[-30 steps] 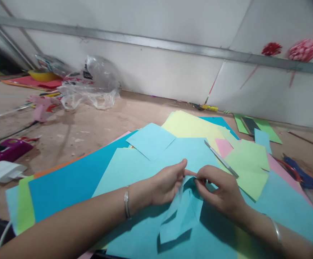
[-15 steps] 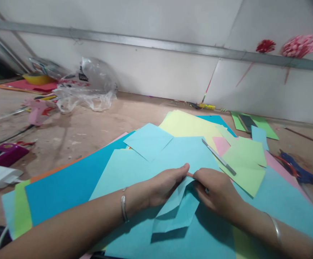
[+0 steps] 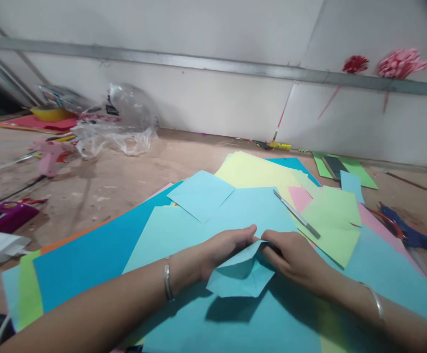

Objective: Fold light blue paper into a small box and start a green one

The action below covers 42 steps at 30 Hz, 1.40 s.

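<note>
A folded piece of light blue paper [image 3: 241, 277] is held above the blue sheets, its lower part flaring open towards me. My left hand [image 3: 226, 250] is closed on its left and far side, thumb pointing up and right. On the other edge, my right hand [image 3: 290, 255] pinches the paper between thumb and curled fingers. The two hands nearly meet at the top of the fold, and some fingertips are hidden. Just beyond my right hand lies a slim silver craft knife [image 3: 296, 213] on the paper. A light blue square [image 3: 201, 194] rests on the larger blue sheet.
Coloured sheets [image 3: 99, 260] spread under my arms. Blue-handled scissors [image 3: 412, 230] lie at right. A pink glue gun [image 3: 49, 157], a purple device [image 3: 9, 215], a white plug [image 3: 2, 246] and a plastic bag [image 3: 125, 120] are on the left. Paper flowers [image 3: 401, 63] hang on the wall rail.
The paper's lower flaps have swung upward and now open towards me like a cup. Both hands keep their grip with slight shifts of the fingers. The view has moved slightly.
</note>
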Each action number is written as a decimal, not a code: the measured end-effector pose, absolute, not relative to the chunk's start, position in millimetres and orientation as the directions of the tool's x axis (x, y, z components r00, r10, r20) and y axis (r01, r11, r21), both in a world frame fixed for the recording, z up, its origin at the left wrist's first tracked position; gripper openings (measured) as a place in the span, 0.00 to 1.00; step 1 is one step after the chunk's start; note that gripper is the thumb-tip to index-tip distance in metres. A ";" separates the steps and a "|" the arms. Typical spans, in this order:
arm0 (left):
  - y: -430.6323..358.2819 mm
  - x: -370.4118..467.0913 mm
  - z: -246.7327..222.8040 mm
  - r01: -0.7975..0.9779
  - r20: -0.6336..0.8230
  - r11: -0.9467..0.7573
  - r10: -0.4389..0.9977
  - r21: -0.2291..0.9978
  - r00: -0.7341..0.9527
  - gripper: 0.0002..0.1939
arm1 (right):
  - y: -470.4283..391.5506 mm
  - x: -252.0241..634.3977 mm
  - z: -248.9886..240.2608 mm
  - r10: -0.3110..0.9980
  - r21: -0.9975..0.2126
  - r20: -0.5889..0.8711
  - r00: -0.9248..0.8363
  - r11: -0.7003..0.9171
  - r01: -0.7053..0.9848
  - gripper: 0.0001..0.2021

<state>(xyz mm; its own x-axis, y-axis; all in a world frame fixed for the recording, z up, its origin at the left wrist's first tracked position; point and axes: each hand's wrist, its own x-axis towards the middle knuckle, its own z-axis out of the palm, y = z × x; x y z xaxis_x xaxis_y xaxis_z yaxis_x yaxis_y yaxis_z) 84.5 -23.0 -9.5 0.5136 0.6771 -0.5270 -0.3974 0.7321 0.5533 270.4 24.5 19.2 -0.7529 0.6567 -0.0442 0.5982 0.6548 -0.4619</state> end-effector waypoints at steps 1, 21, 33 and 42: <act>-21.9 84.2 -8.5 -0.426 -0.517 0.731 0.680 0.533 0.520 0.27 | 25.9 270.0 20.2 0.666 -0.492 -0.009 -0.746 0.647 0.583 0.11; -36.2 97.6 4.5 0.227 0.127 -0.175 0.969 0.958 0.212 0.21 | 36.7 263.0 16.0 0.836 -0.950 -0.199 -0.512 -0.036 0.310 0.06; -40.9 101.4 15.5 0.266 -0.003 -0.002 1.000 0.964 0.015 0.25 | 24.9 257.1 11.4 0.803 -0.910 -0.140 -0.579 0.126 0.395 0.14; -35.2 97.0 14.1 0.381 -0.003 0.014 1.000 0.925 -0.029 0.17 | 31.5 262.7 3.0 0.738 -0.585 0.476 -0.478 0.671 0.454 0.07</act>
<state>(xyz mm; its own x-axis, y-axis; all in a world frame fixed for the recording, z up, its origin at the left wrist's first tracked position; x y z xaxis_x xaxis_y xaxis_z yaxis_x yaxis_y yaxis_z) 97.0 -35.2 14.1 -0.0294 0.9996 -0.0027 0.3806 0.0137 0.9246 262.7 31.5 3.0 -0.4778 0.7384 0.4759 0.4544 0.6714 -0.5854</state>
